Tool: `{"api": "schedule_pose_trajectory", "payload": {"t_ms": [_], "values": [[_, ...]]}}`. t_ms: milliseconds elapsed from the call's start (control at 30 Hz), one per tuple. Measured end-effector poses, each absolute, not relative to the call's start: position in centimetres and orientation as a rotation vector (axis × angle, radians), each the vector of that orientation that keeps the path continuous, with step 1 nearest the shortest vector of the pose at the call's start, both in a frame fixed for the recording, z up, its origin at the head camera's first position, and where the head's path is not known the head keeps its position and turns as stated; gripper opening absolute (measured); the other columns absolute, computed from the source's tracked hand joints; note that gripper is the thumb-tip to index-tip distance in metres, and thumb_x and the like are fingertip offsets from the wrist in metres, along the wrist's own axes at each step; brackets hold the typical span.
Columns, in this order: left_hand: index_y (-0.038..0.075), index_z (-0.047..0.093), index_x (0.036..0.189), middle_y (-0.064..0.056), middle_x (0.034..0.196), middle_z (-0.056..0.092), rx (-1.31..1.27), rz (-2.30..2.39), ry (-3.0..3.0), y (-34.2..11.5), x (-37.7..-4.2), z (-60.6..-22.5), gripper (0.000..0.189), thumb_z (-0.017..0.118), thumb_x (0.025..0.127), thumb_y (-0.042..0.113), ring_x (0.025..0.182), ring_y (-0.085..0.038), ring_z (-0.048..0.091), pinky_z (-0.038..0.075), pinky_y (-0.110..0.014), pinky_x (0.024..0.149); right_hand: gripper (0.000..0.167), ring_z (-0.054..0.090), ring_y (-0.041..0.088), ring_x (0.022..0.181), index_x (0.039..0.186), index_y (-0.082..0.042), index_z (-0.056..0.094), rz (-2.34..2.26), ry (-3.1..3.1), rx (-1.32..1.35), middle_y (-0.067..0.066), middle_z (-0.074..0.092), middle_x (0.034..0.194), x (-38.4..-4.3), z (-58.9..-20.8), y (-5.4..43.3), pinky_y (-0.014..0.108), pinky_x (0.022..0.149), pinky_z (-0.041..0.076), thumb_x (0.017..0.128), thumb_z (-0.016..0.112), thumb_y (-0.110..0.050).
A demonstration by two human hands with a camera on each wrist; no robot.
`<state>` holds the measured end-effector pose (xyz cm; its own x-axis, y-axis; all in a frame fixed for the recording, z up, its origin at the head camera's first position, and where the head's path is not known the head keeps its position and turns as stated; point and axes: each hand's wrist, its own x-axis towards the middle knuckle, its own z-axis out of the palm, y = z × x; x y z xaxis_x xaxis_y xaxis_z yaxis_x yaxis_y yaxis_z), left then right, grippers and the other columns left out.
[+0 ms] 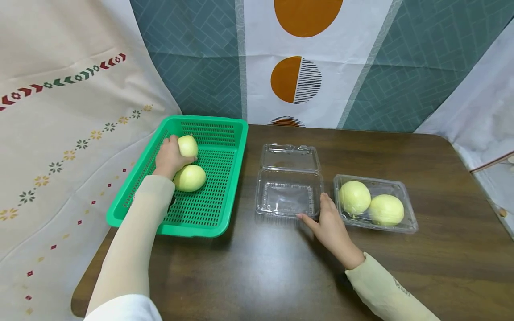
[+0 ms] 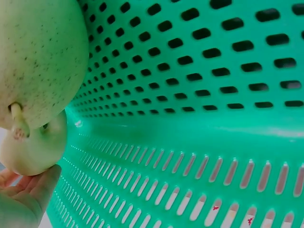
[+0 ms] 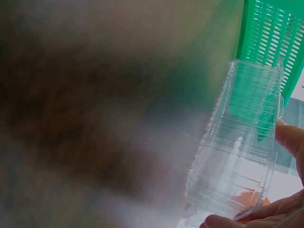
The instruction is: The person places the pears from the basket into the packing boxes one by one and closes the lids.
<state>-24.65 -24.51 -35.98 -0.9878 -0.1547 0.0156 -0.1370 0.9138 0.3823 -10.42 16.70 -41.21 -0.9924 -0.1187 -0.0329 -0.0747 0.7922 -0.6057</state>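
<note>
Pale sleeves (image 1: 134, 236) are stretched over the near side of a brown table (image 1: 257, 276). At left, inside a green basket (image 1: 201, 231), the far fruit (image 1: 188, 146) is clasped by the left hand (image 1: 169, 157), with the fingers curled round its left side and the thumb set between it and the near fruit (image 1: 190, 179). At centre, an open clear container (image 1: 289, 196) is touched at its near right corner by the right hand (image 1: 332, 229), whose thumb and fingers are spread apart. Farther right, two more fruits (image 1: 386, 209) are contained in a second clear container (image 1: 408, 222).
</note>
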Motion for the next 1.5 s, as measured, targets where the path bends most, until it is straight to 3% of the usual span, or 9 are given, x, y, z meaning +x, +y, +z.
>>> {"api": "schedule_pose_trajectory", "payload": {"t_ms": [333, 1500], "values": [[-0.008, 0.031, 0.138, -0.033, 0.125, 0.042, 0.243, -0.656, -2.974, -24.0, -24.0, -35.1, 0.085, 0.076, 0.078, 0.032, 0.109, -0.049, 0.047, 0.042, -0.06, 0.088, 0.091, 0.023, 0.048, 0.137, 0.14, 0.02, 0.02, -0.988, 2.894, -0.161, 0.038, 0.022, 0.147, -10.3, -41.2, 16.7, 0.059, 0.108, 0.026, 0.088, 0.066, -0.038], [-0.005, 0.033, 0.137, -0.027, 0.13, 0.044, 0.274, -1.022, -2.815, -20.6, -22.6, -33.2, 0.082, 0.075, 0.078, 0.036, 0.116, -0.04, 0.044, 0.041, -0.053, 0.094, 0.089, 0.022, 0.048, 0.138, 0.139, 0.021, 0.022, -0.968, 2.908, -0.164, 0.038, 0.023, 0.146, -10.7, -40.9, 16.5, 0.056, 0.11, 0.024, 0.089, 0.066, -0.037]]}}
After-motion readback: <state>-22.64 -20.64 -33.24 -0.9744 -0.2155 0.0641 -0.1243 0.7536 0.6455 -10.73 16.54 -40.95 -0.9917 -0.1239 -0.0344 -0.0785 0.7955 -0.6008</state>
